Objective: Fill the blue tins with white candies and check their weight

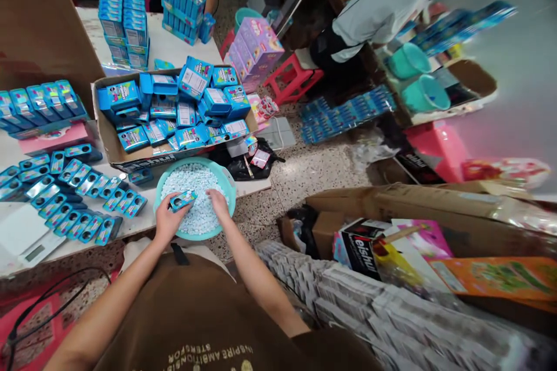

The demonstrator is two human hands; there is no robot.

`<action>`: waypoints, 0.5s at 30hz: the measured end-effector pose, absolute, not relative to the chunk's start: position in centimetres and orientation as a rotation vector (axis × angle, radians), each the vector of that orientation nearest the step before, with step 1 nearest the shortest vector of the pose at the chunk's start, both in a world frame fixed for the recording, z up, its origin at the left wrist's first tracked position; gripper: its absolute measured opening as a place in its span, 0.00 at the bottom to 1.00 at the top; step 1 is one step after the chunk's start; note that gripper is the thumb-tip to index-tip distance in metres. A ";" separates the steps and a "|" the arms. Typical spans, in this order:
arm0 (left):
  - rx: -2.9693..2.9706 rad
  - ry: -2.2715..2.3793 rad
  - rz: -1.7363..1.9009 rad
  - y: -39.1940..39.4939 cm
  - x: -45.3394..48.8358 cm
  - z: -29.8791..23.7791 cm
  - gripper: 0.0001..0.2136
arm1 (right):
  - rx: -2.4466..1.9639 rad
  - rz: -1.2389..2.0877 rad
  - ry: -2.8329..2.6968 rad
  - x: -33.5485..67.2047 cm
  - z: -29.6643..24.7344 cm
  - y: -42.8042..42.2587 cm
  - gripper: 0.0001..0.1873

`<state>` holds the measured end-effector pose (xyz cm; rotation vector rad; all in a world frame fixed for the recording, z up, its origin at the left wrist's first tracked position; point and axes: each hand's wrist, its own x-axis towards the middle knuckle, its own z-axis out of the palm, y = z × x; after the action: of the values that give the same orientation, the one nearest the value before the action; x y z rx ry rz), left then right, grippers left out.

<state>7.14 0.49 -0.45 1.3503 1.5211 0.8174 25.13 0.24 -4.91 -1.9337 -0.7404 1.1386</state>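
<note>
A teal plastic basin (221, 177) sits at the table's front edge, heaped with small pale blue-white candies (195, 182). My left hand (167, 220) is shut on a small blue tin (183, 200) above the basin's near side. My right hand (219, 204) rests on the candies, its fingers curled into the pile and hiding what they touch. Rows of open blue tins (73, 191) lie on the white table (150, 214) to the left of the basin.
A cardboard tray (130, 157) full of blue tins stands behind the basin, with tall stacks of blue boxes (124, 26) beyond it. A white digital scale (26, 237) sits at the table's left. A seated person in a grey top (374, 11) works at the right. Cartons and bundled packaging fill the lower right.
</note>
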 end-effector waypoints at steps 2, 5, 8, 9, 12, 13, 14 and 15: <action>1.349 1.561 0.810 0.3 6.4 -0.5 0.20 | -2.009 1.159 -0.817 24.7 -6.9 0.3 0.15; 1.379 1.592 0.806 0.0 5.6 -0.3 0.20 | -2.134 1.084 -1.021 23.2 -8.7 0.8 0.19; 1.378 1.600 0.808 -0.3 5.2 0.1 0.19 | -2.249 0.970 -1.329 21.8 -9.6 1.2 0.29; 1.383 1.598 0.809 -0.3 5.2 0.2 0.19 | -2.250 0.966 -1.391 21.5 -9.8 1.2 0.30; 1.415 1.589 0.817 -0.2 5.4 0.5 0.18 | -2.205 1.057 -1.504 21.3 -10.1 1.1 0.28; 1.427 1.584 0.825 -0.1 5.5 0.5 0.17 | -2.189 1.105 -1.510 21.4 -10.2 1.0 0.26; 1.438 1.579 0.836 0.0 5.6 0.5 0.17 | -2.176 1.149 -1.497 21.4 -10.2 1.0 0.25; 1.445 1.574 0.849 0.1 5.7 0.5 0.17 | -2.164 1.189 -1.461 21.5 -10.2 1.0 0.24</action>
<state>5.75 0.09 0.47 1.4449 1.5741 0.8486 21.51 0.96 -10.17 -2.1644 -1.4606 1.1887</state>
